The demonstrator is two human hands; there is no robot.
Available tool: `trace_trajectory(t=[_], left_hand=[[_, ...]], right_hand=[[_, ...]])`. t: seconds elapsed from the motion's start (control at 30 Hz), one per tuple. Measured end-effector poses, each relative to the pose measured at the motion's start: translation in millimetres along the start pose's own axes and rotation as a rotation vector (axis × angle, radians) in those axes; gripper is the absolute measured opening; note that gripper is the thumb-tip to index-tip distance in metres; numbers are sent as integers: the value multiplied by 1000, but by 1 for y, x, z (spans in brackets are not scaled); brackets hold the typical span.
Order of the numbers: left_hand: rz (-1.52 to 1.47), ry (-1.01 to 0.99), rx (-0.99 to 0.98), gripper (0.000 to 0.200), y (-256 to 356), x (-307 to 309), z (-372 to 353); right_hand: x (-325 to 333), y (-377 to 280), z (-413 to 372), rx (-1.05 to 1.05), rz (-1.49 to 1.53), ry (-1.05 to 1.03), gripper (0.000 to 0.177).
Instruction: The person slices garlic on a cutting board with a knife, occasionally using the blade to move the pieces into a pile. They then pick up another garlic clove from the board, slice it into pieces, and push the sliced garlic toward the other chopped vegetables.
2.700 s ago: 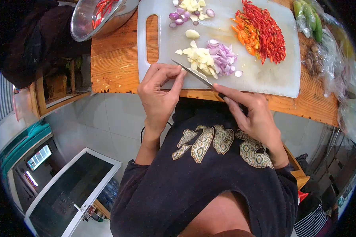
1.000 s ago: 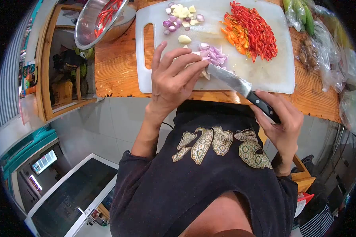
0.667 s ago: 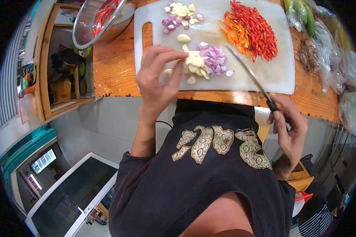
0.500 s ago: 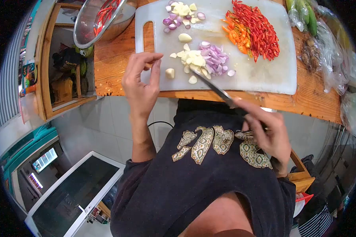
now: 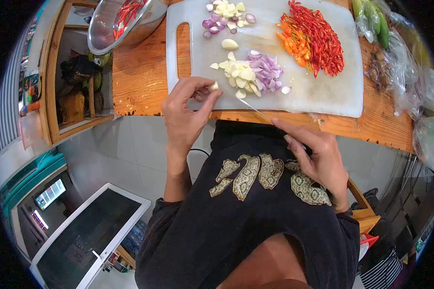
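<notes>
Between thumb and forefinger, my left hand (image 5: pixel 187 111) pinches a garlic clove (image 5: pixel 214 87) over the front edge of the white cutting board (image 5: pixel 323 98). My right hand (image 5: pixel 318 156) grips a knife (image 5: pixel 250 106) by its handle, which the fingers hide. The blade points left and away, its tip close to a heap of sliced garlic (image 5: pixel 241 74). Sliced shallots (image 5: pixel 266 72) lie against that heap on the right. Behind them sits a single whole garlic clove (image 5: pixel 230 44). Farther back are whole shallots (image 5: pixel 212 22) with more garlic cloves (image 5: pixel 225 8).
Chopped red chilies (image 5: pixel 325 45) and orange chilies (image 5: pixel 294 43) are piled at the board's back right. A metal bowl (image 5: pixel 103 36) with red chilies stands at the left on the wooden table (image 5: pixel 140 91). Plastic bags (image 5: pixel 402 62) of vegetables line the right edge.
My left hand has moved right and taken the garlic clove off the board. My right hand has drawn the knife back from the sliced garlic, and the blade is turned more edge-on.
</notes>
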State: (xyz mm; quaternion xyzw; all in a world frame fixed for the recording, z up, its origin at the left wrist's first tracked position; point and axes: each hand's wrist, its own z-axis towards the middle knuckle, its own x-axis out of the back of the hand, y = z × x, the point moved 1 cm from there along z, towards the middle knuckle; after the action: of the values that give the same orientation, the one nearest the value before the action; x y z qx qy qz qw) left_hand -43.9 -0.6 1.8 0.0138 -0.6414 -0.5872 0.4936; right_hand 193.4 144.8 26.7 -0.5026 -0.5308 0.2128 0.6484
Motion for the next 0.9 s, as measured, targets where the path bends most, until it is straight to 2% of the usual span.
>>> trace_trajectory(t=[0.13,0.23,0.43,0.63,0.9], left_hand=[[76,-16,-96,21,3,2,1],[163,15,-90,21,8,9,2],[106,-158,-21,24,20,10,6],[68,-114,-68,27,14,5,0],[-165,-5,191,19,21,-7,-12]], right_hand=[[-2,-2,-1,-4,-31,-19,46],[3,-4,-4,-44,-40,-49,45],[0,0,-5,-48,-9,7,44],[0,-6,-1,-24,-46,-1,45],[-14,-6,1,26,-58,-1,52]])
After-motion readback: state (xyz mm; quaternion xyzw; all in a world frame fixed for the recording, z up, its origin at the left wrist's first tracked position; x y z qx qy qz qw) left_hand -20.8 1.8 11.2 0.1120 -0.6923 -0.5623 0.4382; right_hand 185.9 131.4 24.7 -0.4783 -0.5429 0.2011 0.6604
